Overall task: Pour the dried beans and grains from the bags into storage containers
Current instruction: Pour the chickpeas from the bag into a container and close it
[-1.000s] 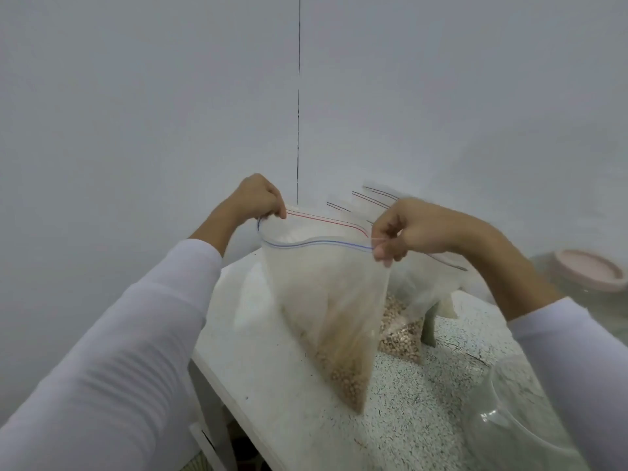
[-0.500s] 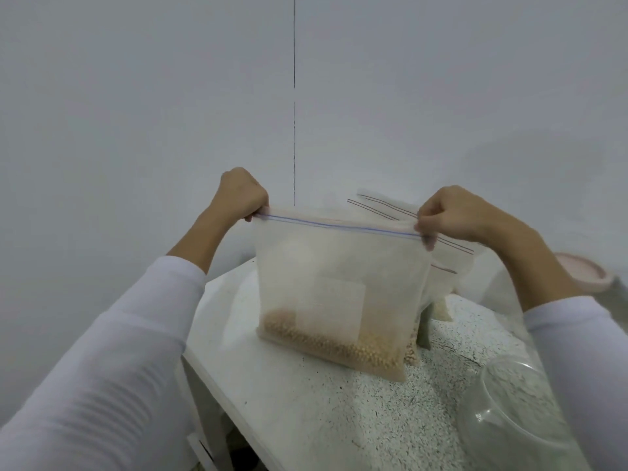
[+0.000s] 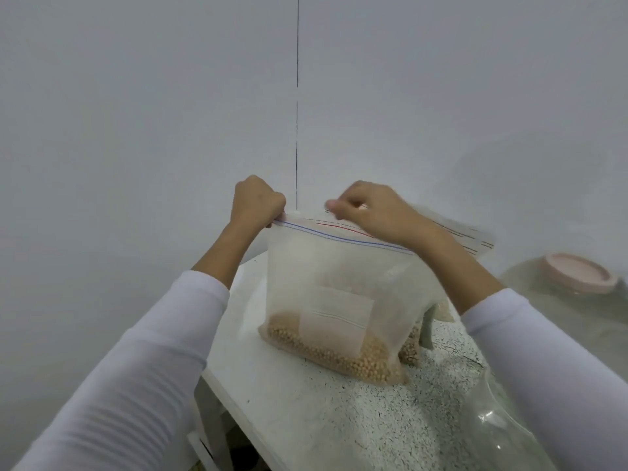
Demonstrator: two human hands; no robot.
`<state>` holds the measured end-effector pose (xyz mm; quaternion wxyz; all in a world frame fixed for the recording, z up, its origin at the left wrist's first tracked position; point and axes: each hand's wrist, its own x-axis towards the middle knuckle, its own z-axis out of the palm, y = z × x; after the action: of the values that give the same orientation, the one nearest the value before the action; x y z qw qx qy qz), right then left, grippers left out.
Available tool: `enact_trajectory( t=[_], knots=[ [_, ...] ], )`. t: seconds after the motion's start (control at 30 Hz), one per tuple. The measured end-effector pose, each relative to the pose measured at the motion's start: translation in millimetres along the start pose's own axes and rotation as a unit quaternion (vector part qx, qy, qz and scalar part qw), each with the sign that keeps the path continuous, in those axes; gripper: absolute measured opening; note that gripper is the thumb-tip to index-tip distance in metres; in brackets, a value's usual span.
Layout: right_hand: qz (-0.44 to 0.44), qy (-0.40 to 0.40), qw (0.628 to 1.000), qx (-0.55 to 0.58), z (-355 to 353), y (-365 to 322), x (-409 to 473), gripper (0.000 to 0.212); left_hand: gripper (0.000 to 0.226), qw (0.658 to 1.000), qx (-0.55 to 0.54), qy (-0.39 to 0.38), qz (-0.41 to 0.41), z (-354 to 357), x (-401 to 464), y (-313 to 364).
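Clear plastic zip bag (image 3: pixel 339 283) stands on the white table (image 3: pixel 272 385), beans (image 3: pixel 339 358) settled along its bottom so nothing spills while the seal is worked. Left hand (image 3: pixel 256 203) pinches the top corner, steadying it; right hand (image 3: pixel 367 209) pinches the zip strip, apparently to part it.
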<state>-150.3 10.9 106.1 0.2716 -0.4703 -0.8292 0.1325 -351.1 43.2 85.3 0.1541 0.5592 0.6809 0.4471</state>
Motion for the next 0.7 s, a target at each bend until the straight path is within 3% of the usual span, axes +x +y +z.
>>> enact_trajectory(
  t=[0.13,0.27,0.37,0.5,0.6,0.7],
  knots=[
    [-0.009,-0.134,0.982,-0.136,34,-21,26,0.053,0.014,1.000,-0.006,0.009,-0.011,5,-4,4],
    [0.044,-0.191,0.971,-0.133,42,-24,42,0.039,0.012,0.999,-0.021,0.024,-0.017,6,-9,4],
    [0.047,-0.182,0.978,-0.090,42,-25,42,0.022,0.009,0.998,-0.062,0.001,-0.024,5,-13,6],
    [0.061,-0.133,0.986,-0.080,39,-22,39,0.021,0.014,0.962,-0.266,-0.022,-0.059,-3,-13,-2],
    [0.061,-0.102,0.992,-0.052,33,-21,35,0.020,0.022,0.952,-0.297,0.001,-0.076,-3,-10,-33],
    [0.054,-0.074,0.995,-0.032,29,-23,30,0.020,0.023,0.948,-0.304,-0.024,-0.097,11,-16,-75]
  ],
)
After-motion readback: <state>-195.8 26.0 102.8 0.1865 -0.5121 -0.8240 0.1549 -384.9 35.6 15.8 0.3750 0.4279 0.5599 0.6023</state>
